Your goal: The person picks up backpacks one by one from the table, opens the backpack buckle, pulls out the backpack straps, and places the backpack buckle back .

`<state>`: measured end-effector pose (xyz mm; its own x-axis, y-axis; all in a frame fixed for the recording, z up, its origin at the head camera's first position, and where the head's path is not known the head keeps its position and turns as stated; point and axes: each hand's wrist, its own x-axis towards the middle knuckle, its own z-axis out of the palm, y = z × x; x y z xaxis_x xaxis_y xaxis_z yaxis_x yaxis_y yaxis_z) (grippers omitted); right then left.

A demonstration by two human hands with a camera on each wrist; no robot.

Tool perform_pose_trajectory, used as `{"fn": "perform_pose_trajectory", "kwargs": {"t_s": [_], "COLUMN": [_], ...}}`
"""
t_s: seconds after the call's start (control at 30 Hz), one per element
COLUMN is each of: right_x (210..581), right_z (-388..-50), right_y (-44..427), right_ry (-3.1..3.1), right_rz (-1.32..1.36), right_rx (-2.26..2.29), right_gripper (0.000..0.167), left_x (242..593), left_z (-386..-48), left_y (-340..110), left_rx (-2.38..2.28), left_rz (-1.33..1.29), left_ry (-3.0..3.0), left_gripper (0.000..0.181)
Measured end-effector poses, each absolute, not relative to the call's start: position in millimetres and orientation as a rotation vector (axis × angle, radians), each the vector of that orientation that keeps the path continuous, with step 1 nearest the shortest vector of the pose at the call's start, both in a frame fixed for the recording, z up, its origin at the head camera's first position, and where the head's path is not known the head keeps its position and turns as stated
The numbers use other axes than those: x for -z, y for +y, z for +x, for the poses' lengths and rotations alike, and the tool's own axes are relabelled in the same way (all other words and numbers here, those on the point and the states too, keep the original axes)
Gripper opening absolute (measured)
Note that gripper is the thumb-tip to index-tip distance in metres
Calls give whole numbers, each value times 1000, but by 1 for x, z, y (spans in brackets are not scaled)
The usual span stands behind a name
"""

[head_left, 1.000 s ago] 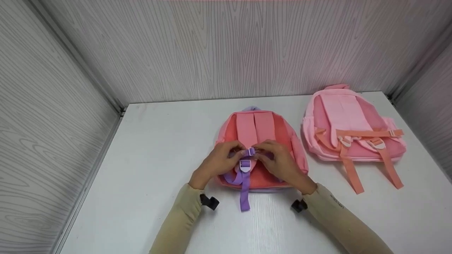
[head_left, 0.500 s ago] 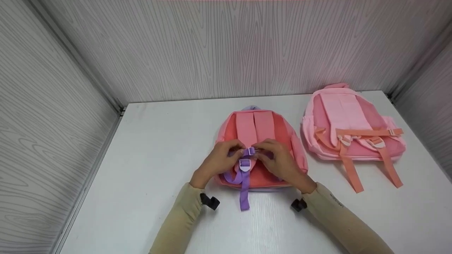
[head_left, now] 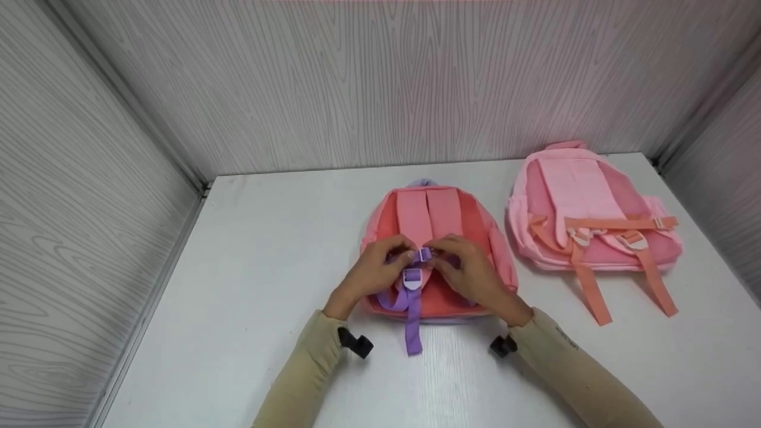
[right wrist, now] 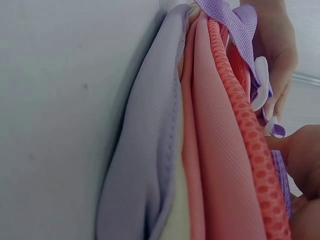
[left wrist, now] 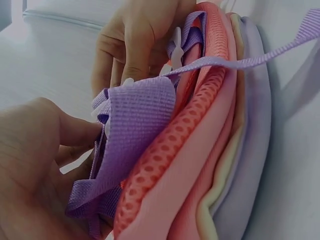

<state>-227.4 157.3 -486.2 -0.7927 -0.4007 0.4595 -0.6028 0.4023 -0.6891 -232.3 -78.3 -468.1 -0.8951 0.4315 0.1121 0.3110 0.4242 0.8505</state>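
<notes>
A coral-pink backpack [head_left: 503, 255] lies on the table with its shoulder straps facing up. My left hand [head_left: 377, 267] pinches a purple webbing strap [left wrist: 142, 102] just left of a small white buckle [head_left: 424, 254]. From the other side, my right hand [head_left: 472, 273] pinches the same strap close to that buckle; its fingertips are partly hidden. Below them a larger white strap adjuster [head_left: 412, 279] sits at the end of a padded shoulder strap, and a loose purple tail [head_left: 413, 327] hangs toward me. In the right wrist view, the lilac front panel [right wrist: 145, 125] is underneath.
To the right lies a second, lighter pink backpack [head_left: 585, 190] with orange straps [head_left: 593, 294], two of them hanging toward the front. Both bags are on a white table [head_left: 267, 249]. Wood-patterned panels [head_left: 357, 83] enclose the back and sides.
Both hands keep their grip on the purple strap. My left hand and the small buckle have shifted very slightly right; the backpacks stay where they were.
</notes>
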Motion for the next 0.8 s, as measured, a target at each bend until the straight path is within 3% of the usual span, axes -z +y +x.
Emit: {"fn": "perform_pose_trajectory", "kwargs": {"t_s": [0.8], "right_x": [491], "right_z": [-227], "right_y": [156], "right_ry": [-2430], "right_rz": [890], "right_rx": [-1327], "right_gripper": [30], "left_x": [469], "left_z": [-235], "left_y": [-84], "left_rx": [-1378], "left_rz": [717], "left_ry": [2622], "left_gripper": [14]}}
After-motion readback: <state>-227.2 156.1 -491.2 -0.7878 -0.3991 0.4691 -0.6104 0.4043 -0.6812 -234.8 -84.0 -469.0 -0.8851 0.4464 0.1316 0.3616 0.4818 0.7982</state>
